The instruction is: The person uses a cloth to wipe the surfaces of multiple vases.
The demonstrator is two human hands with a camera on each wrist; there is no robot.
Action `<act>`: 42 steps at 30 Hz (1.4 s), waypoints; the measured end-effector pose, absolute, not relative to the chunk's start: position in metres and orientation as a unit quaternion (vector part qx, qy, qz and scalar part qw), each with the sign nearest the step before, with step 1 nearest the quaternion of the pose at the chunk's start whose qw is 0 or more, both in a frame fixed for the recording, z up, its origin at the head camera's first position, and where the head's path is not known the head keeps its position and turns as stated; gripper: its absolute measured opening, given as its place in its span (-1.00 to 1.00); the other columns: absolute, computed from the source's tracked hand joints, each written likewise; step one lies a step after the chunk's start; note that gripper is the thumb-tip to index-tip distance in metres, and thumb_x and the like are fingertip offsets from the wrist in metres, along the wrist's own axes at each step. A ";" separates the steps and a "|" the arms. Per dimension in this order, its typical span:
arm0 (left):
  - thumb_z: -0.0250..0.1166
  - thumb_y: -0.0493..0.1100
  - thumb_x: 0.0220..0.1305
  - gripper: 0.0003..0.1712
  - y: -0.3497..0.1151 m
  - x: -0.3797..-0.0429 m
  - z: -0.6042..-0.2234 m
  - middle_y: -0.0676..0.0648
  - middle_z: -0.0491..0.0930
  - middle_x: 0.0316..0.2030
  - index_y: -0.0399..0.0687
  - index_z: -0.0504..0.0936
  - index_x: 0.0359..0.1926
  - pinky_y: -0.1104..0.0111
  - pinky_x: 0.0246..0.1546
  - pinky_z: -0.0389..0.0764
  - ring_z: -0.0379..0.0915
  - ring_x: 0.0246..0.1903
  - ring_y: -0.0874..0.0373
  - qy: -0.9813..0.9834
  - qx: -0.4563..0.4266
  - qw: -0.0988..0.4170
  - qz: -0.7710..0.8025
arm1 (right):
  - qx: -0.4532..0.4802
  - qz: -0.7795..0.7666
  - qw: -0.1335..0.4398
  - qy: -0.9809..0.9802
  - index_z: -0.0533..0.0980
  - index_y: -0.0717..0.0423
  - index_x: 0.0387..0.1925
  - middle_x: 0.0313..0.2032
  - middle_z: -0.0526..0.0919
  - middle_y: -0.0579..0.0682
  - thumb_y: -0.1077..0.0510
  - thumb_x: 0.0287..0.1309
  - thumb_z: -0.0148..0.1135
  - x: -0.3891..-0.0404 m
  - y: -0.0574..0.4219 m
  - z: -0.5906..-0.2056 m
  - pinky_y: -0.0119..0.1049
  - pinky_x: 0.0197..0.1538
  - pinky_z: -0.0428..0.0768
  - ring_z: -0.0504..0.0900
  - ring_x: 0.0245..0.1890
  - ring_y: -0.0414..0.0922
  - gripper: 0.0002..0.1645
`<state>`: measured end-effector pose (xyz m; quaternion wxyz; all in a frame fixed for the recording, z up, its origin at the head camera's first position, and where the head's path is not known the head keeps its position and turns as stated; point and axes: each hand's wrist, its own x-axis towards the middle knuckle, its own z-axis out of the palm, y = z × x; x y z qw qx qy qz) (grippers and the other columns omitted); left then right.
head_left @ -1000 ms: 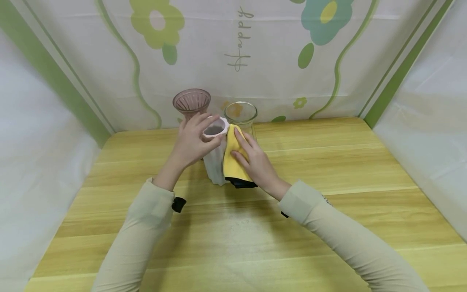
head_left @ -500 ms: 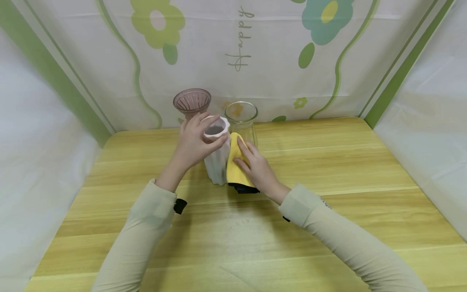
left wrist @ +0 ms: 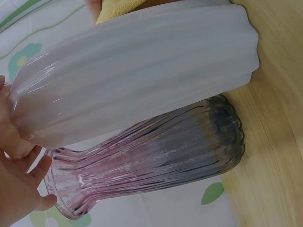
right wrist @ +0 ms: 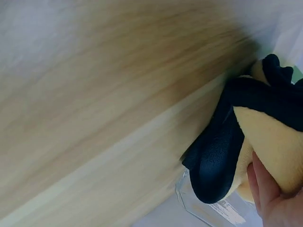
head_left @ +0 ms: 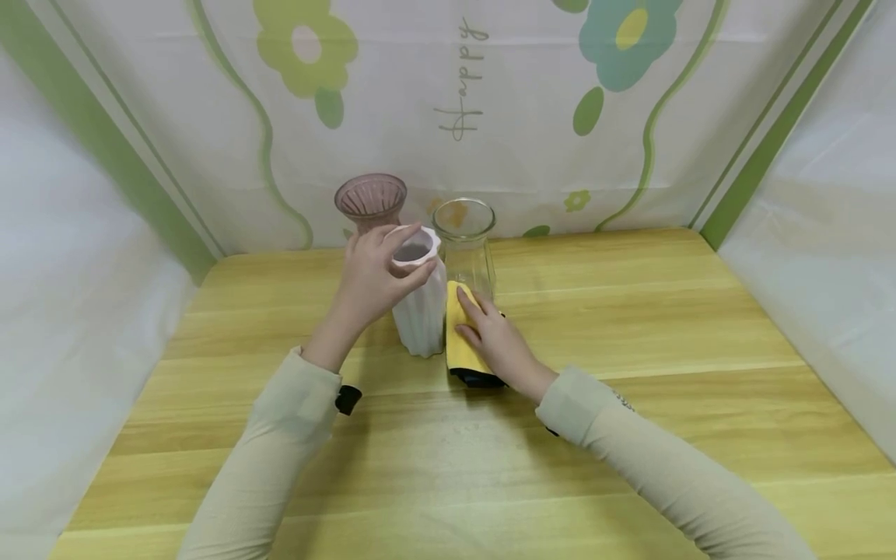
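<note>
A white fluted vase [head_left: 422, 311] stands upright on the wooden table. My left hand [head_left: 374, 272] grips it around the rim, thumb at the near side and fingers at the far side. In my right hand [head_left: 500, 340] is a folded yellow cloth [head_left: 460, 342] with a black edge, held close against the vase's right side; whether they touch I cannot tell. The left wrist view has the white vase [left wrist: 132, 71] lying across the picture, with a purple ribbed glass vase [left wrist: 151, 156] beside it. Folds of the cloth [right wrist: 270, 142] fill the right side of the right wrist view.
Behind my left hand rises the flared purple glass vase [head_left: 371, 198]. A clear glass vase [head_left: 467, 253] stands behind the cloth, right of the white vase. A printed curtain [head_left: 532, 117] hangs along the table's [head_left: 630, 327] back edge.
My right hand has drawn the cloth down and toward me along the white vase's right side, exposing more of the clear vase. The left hand keeps its grip on the rim.
</note>
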<state>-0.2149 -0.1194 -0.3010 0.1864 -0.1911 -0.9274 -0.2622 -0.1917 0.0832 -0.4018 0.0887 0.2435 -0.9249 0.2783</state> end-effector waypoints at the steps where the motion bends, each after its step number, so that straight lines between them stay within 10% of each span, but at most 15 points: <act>1: 0.30 0.14 0.17 -0.33 -0.120 -0.214 -0.301 -0.21 0.47 0.21 -0.01 0.46 0.26 -0.23 0.40 -0.11 0.31 0.27 -0.12 -0.928 -0.188 0.189 -0.261 | 0.242 0.280 0.088 -0.925 0.12 0.05 0.44 0.35 0.27 0.29 0.04 0.34 0.07 -0.191 0.083 -0.402 0.02 0.08 0.60 0.58 0.05 0.24 -0.29; 21: 0.26 0.08 0.19 -0.38 -0.119 -0.196 -0.296 -0.37 0.48 0.12 -0.12 0.50 0.22 -0.09 0.04 0.52 0.49 0.03 -0.30 -0.941 -0.125 0.216 -0.228 | 0.240 0.307 0.066 -0.919 0.10 0.01 0.45 0.35 0.26 0.31 0.01 0.35 0.06 -0.186 0.086 -0.397 0.05 0.12 0.57 0.53 0.12 0.25 -0.28; 42: 0.27 -0.05 0.17 -0.43 -0.149 -0.190 -0.305 -0.38 0.51 0.01 -0.23 0.53 0.17 0.00 -0.06 0.59 0.48 -0.03 -0.22 -0.912 -0.100 0.297 -0.265 | 0.289 0.307 0.084 -0.903 0.18 0.10 0.41 0.24 0.39 0.27 0.12 0.28 0.13 -0.197 0.113 -0.384 0.02 0.17 0.54 0.51 0.15 0.21 -0.30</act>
